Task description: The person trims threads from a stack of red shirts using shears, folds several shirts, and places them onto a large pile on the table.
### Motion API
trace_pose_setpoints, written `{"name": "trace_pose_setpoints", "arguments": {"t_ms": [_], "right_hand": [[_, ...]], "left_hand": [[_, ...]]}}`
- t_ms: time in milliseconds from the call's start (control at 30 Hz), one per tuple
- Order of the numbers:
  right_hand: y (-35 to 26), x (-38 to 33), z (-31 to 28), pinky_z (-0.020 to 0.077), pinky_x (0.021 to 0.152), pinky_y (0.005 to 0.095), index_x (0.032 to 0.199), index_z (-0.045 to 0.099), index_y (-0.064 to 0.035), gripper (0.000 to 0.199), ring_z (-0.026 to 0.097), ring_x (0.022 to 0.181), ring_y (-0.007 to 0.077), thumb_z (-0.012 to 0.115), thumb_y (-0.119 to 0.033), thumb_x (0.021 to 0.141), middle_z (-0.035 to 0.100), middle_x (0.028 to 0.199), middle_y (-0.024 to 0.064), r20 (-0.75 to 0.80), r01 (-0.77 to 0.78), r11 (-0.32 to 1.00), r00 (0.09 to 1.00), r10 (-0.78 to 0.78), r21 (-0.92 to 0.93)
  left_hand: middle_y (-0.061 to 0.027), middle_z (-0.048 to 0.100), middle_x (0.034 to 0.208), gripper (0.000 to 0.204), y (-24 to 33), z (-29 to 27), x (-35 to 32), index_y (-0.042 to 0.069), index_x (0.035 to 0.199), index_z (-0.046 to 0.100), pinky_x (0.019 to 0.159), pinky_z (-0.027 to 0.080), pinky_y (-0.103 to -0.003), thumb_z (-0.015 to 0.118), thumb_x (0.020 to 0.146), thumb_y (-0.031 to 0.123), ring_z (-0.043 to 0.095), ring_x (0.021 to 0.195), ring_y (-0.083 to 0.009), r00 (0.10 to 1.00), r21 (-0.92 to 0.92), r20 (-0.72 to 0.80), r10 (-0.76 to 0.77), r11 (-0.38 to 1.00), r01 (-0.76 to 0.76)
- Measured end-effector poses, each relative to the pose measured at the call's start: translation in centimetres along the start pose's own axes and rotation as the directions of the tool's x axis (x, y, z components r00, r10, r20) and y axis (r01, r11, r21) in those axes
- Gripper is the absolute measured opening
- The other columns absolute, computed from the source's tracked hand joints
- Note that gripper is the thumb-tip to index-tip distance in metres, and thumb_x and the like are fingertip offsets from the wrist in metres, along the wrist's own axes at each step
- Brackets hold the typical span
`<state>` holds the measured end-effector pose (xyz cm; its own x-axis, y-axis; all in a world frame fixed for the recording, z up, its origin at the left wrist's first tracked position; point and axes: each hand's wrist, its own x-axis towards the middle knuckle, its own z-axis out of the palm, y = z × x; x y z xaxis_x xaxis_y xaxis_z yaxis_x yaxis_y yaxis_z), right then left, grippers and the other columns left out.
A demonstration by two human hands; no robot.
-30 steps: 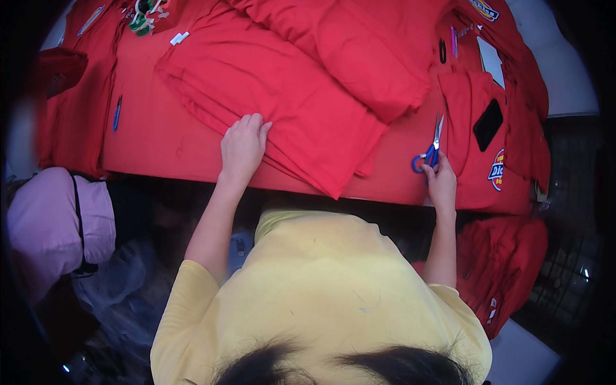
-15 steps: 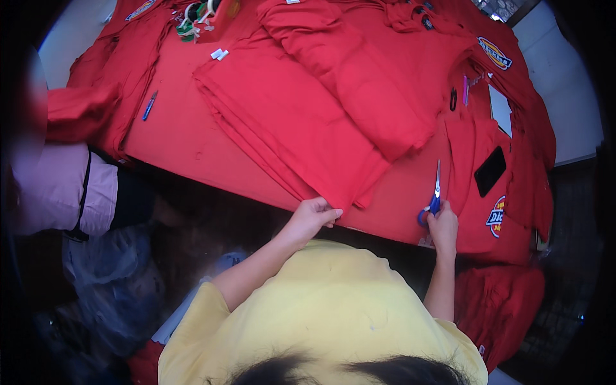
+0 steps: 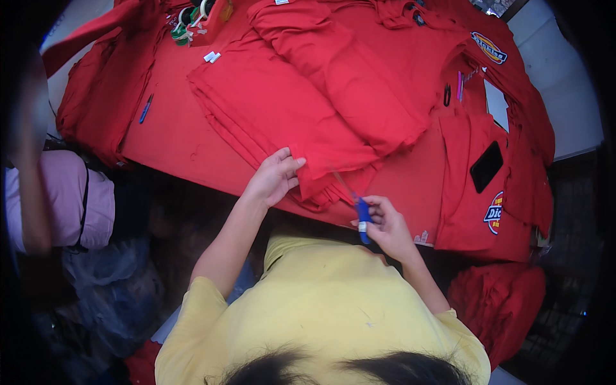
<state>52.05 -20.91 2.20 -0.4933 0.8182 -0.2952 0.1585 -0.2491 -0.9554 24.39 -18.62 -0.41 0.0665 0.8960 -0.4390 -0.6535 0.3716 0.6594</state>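
Observation:
Red garments lie in layers across the red-topped table in front of me. At the near edge of one folded red garment (image 3: 282,122), my left hand (image 3: 273,178) has thumb and fingers closed on the fabric. My right hand (image 3: 386,224) holds scissors (image 3: 362,221) by their blue handle. Their blades point up and left against the garment's near corner, just right of my left hand. The blade tips are partly lost against the red cloth, and I cannot tell whether the blades are apart.
On the right lie a black phone (image 3: 486,167), a white sheet (image 3: 496,106) and a pink pen (image 3: 460,86). A blue pen-like tool (image 3: 147,108) rests at left, below a tape dispenser (image 3: 200,22). A co-worker in pink (image 3: 61,199) stands at the left edge, one arm blurred.
The scissors in my right hand have moved left to the garment's corner. My left hand has shifted up and left along its near edge. At far left, the co-worker's red cloth has risen.

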Motion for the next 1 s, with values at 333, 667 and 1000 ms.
{"name": "trace_pose_setpoints", "arguments": {"t_ms": [333,667,1000], "right_hand": [[0.8,-1.3,2.3,0.0518,0.061,0.0264,0.128,0.045,0.0039,0.055,0.061,0.066,0.0153,0.069,-0.010,0.080,0.060,0.090,0.0133,0.035,0.267,0.791,0.954,-0.298,-0.551],[1.8,-1.1,2.2,0.0509,0.067,0.0292,0.131,0.045,0.0032,0.055,0.062,0.072,0.0194,0.067,-0.008,0.082,0.061,0.095,0.0170,0.027,0.353,0.837,0.926,-0.377,-0.419],[2.3,-1.8,1.2,0.0503,0.071,0.0264,0.135,0.044,-0.0005,0.053,0.061,0.077,0.0127,0.062,-0.005,0.086,0.063,0.099,0.0147,0.043,-0.010,0.994,0.999,0.015,-0.106]], "left_hand": [[-0.0100,0.062,0.108,0.025,-2.7,1.2,-2.7,-0.003,0.114,0.055,0.084,0.052,-0.030,0.050,0.089,-0.003,0.061,0.097,-0.0175,0.996,-0.136,-0.018,0.085,0.987,-0.087],[-0.0101,0.061,0.109,0.028,-3.9,4.3,-4.2,-0.002,0.117,0.054,0.084,0.053,-0.029,0.051,0.090,-0.004,0.061,0.100,-0.0171,0.983,-0.074,-0.042,0.181,0.980,-0.184],[-0.0121,0.059,0.114,0.031,-4.7,4.7,-4.5,-0.004,0.121,0.051,0.087,0.052,-0.032,0.052,0.090,-0.002,0.060,0.104,-0.0188,0.980,-0.078,-0.083,0.178,0.980,-0.185]]}}
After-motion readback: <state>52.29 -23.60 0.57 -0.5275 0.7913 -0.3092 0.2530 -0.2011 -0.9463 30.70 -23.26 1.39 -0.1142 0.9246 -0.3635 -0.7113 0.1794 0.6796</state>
